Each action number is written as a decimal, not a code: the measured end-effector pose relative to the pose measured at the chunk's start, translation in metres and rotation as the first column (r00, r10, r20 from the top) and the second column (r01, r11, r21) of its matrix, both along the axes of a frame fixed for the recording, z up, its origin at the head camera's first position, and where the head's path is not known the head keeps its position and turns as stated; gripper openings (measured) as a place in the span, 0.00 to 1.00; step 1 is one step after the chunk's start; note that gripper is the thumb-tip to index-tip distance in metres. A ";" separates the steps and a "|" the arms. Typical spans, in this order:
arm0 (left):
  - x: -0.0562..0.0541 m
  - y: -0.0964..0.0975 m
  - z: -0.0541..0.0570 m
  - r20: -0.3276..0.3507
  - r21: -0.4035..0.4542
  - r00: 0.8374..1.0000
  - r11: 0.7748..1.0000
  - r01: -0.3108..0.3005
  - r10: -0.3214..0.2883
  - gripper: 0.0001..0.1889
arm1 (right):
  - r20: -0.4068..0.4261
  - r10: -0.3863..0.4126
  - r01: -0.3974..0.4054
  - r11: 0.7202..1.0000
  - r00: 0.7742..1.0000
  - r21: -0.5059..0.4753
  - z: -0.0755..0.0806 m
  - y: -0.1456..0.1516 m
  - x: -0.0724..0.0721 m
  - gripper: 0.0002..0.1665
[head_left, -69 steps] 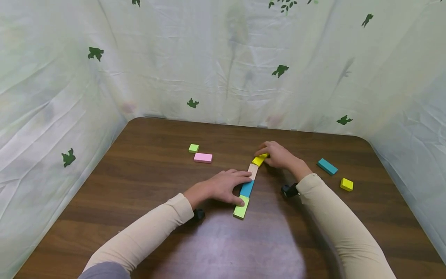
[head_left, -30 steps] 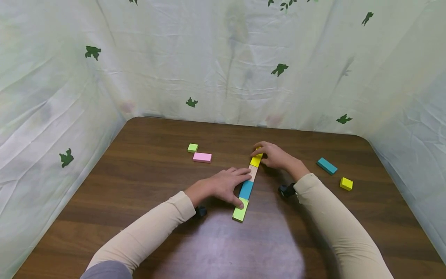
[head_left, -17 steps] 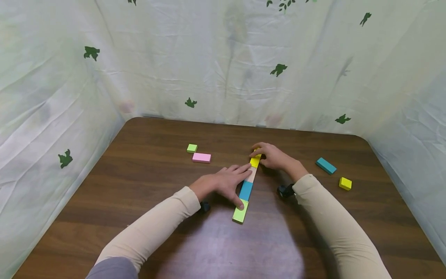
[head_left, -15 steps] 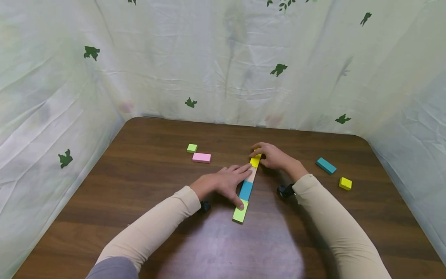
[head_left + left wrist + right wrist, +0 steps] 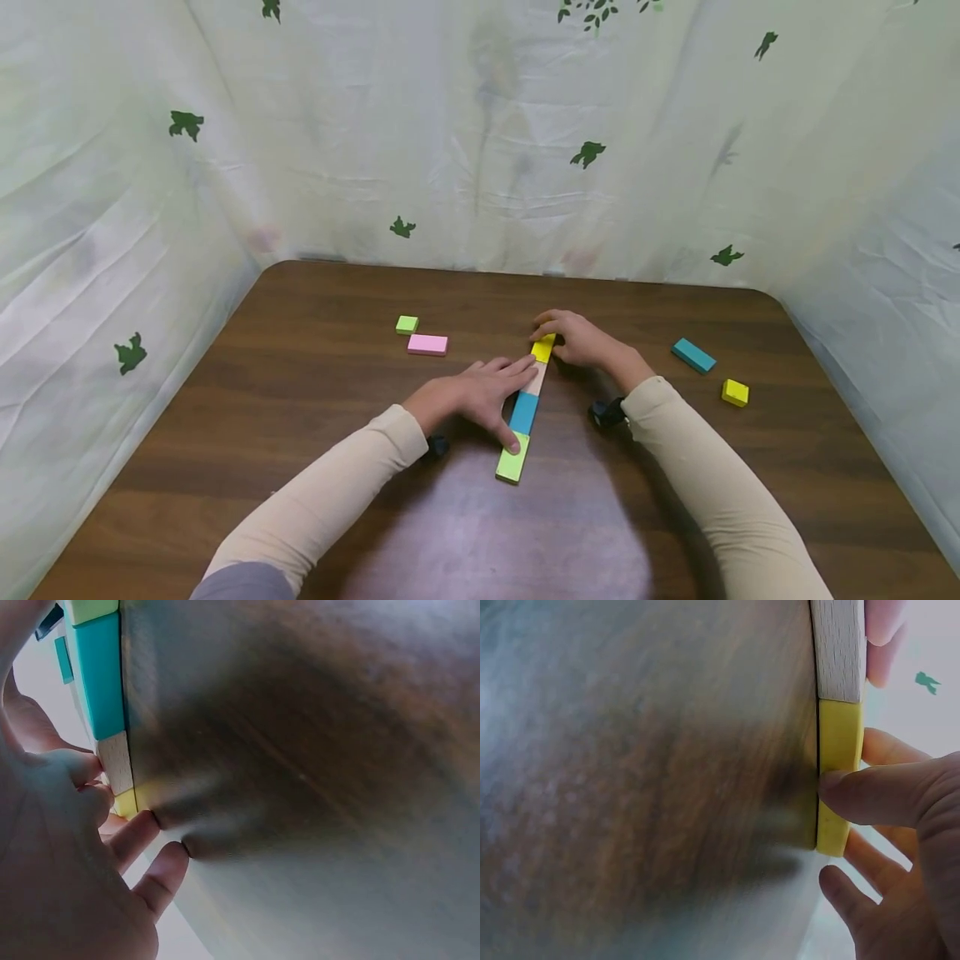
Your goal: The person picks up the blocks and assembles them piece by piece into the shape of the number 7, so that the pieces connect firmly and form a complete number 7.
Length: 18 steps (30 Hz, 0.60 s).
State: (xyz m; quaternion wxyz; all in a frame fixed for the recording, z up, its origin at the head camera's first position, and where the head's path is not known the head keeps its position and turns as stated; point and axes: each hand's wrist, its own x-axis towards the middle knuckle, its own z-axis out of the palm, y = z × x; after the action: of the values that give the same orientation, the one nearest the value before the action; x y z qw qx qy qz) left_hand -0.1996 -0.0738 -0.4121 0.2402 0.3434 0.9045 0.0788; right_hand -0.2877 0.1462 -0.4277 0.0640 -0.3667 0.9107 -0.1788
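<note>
Four colours run end to end in one row on the table: a lime green block (image 5: 509, 468) nearest, then a blue block (image 5: 523, 414), a plain wood block (image 5: 536, 382) and a yellow block (image 5: 542, 350) at the far end. My left hand (image 5: 483, 395) lies spread along the row's left side, thumb on the green block and fingertips at the wood block. With thumb and fingers, my right hand (image 5: 583, 340) pinches the yellow block from both sides. In the right wrist view, the yellow block (image 5: 840, 739) meets the wood block (image 5: 837, 652) end to end.
On the brown table (image 5: 330, 350), a small lime block (image 5: 407, 325) and a pink block (image 5: 427, 345) lie at the left. Another blue block (image 5: 693, 356) and a small yellow block (image 5: 735, 392) lie at the right. A pale curtain (image 5: 360, 142) hangs behind the table.
The yellow block, earlier angled off to the right, has been turned by my right hand into line with the row. My left hand's fingers have shifted slightly along the row.
</note>
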 end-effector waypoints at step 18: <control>0.011 -0.011 -0.007 -0.054 0.063 0.997 0.997 0.055 -0.051 0.49 | -0.009 0.013 -0.013 1.000 1.000 0.010 0.001 -0.002 0.002 0.25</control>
State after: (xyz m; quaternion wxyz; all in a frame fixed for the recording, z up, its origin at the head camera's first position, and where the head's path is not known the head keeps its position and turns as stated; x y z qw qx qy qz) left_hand -0.1885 -0.0849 -0.4188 0.2074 0.3768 0.8981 0.0925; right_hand -0.2856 0.1442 -0.4262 0.0627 -0.3732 0.9095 -0.1720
